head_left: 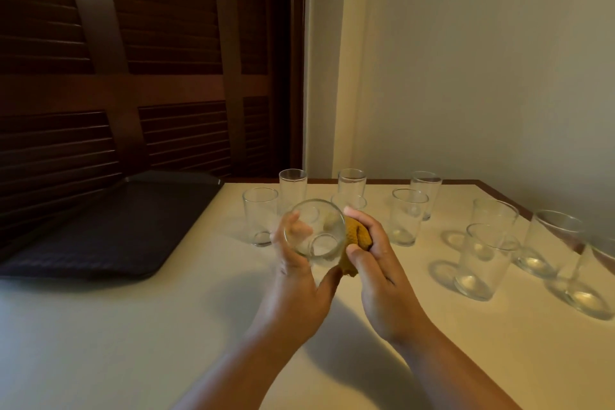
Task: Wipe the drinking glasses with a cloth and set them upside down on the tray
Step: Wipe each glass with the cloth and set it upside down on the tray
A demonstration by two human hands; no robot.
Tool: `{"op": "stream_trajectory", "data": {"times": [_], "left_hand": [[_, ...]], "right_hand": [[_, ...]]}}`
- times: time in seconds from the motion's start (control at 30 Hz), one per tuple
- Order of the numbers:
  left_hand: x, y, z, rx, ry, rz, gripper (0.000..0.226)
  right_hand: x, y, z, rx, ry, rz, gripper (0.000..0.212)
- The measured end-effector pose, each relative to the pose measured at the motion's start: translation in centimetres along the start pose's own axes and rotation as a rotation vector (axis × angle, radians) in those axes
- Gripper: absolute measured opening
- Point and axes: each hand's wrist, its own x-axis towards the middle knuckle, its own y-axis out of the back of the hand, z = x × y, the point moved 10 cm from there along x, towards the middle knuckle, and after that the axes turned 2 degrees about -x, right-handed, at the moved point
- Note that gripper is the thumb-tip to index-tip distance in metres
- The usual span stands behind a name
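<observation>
My left hand (296, 280) grips a clear drinking glass (314, 231), tilted with its open mouth toward me above the table. My right hand (374, 263) presses a bunched mustard-yellow cloth (357, 235) against the glass's right side. A dark textured tray (109, 233) lies on the table to the left with nothing on it. Several more clear glasses stand upright on the table behind and to the right, among them one (260, 216) just left of the held glass and one (484, 261) at the right.
The white table (133, 343) has a brown edge running along the right side and back. A dark louvred wooden door fills the left background; a pale wall (482, 60) stands behind the glasses. Bare tabletop lies in front of me.
</observation>
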Motion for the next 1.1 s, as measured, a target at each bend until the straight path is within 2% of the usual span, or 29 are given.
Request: {"op": "stream_trajectory", "data": {"times": [0.13,0.23,0.4,0.53,0.67,0.9,1.03,1.1], "left_hand": [[-0.3,-1.4,0.0,0.015,-0.006,-0.141,0.108],[0.2,-0.4,1.9,-0.018,-0.109,-0.045,0.098],[0.3,0.9,1.5,-0.004,-0.116,0.080,0.106],[0.2,1.0,2.1,0.029,-0.141,0.046,0.101],[0.1,-0.2,2.4,-0.023,-0.165,-0.078,0.104],[0.5,1.0,1.5,0.055,-0.123,0.039,0.106],[0.2,0.4,2.6,-0.007,-0.159,-0.030,0.105],[0.2,0.1,2.6,-0.015,-0.162,-0.064,0.104]], "right_hand": [[-0.2,0.2,-0.9,0.020,0.032,0.022,0.044],[-0.2,0.6,-1.6,0.040,0.056,0.043,0.043],[-0.2,0.4,-1.3,0.049,0.025,0.026,0.038],[-0.8,0.0,-3.0,0.038,0.112,0.036,0.047],[-0.3,0.6,-1.9,0.052,0.051,0.050,0.043],[-1.2,-0.1,-3.7,0.063,0.139,0.052,0.047],[-0.9,0.2,-2.7,0.066,0.065,0.050,0.044],[-1.1,0.3,-3.4,0.079,0.083,0.066,0.045]]}}
